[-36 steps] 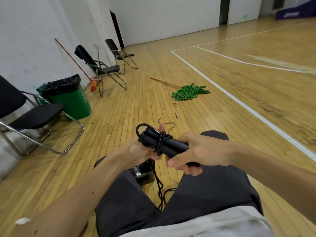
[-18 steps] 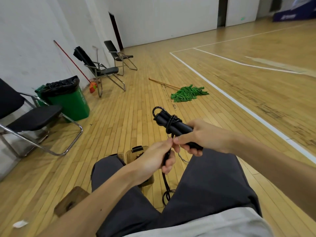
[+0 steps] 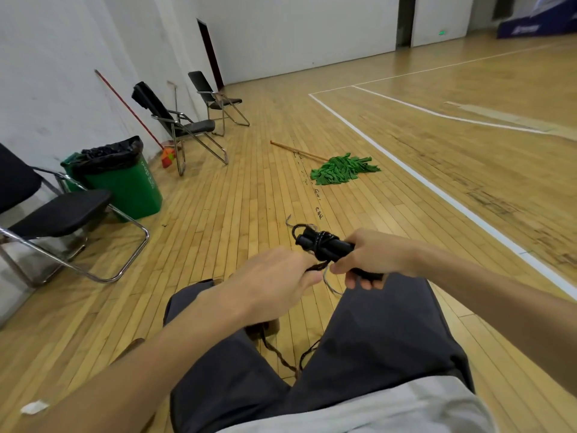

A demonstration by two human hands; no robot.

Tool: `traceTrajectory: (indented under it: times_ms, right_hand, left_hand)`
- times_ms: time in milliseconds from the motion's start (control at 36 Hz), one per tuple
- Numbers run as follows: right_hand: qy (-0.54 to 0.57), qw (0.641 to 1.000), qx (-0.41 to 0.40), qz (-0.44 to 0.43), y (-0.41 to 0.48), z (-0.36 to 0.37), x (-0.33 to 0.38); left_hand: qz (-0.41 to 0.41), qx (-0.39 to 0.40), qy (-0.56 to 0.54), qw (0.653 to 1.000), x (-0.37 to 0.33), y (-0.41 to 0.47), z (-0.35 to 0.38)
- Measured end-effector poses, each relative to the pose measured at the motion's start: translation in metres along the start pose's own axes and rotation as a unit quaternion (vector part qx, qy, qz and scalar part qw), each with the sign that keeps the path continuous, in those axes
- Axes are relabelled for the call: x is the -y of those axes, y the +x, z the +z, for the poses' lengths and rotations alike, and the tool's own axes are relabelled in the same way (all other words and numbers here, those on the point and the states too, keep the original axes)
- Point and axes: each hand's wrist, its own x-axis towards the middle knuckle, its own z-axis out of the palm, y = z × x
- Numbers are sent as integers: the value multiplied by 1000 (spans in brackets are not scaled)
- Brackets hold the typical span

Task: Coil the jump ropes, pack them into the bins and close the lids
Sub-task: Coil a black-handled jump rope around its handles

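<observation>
Head view: right hand (image 3: 374,257) grips the jump rope handles (image 3: 324,245); left hand (image 3: 274,282) has dropped to pinch the cord (image 3: 318,266) taut, so coiling continues.

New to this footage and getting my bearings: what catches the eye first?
At centre, the right hand grips a black jump rope by its cord-wound handles while the left hand pinches the loose cord. Beyond them a green mop lies on the wooden floor; a green waste bin with a black liner stands by the left wall.
</observation>
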Motion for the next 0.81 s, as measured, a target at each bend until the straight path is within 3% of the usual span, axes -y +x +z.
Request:
traceTrajectory:
  times_ms: [83,194,639,806]
  right_hand:
    - [-25,997,64,35,-6,2,4]
    - [-53,992,109,45,-13,4,10]
    - [-140,974,180,11,-47,9,29]
    - [-149,970,190,-16,-56,14,35]
  left_hand:
    - [38,-4,88,995,0,2,-15]
    - [79,16,96,992,3,5,-37]
    - [127,74,-69,987,17,25,-60]
    - [152,102,-178,967,21,28,-58]
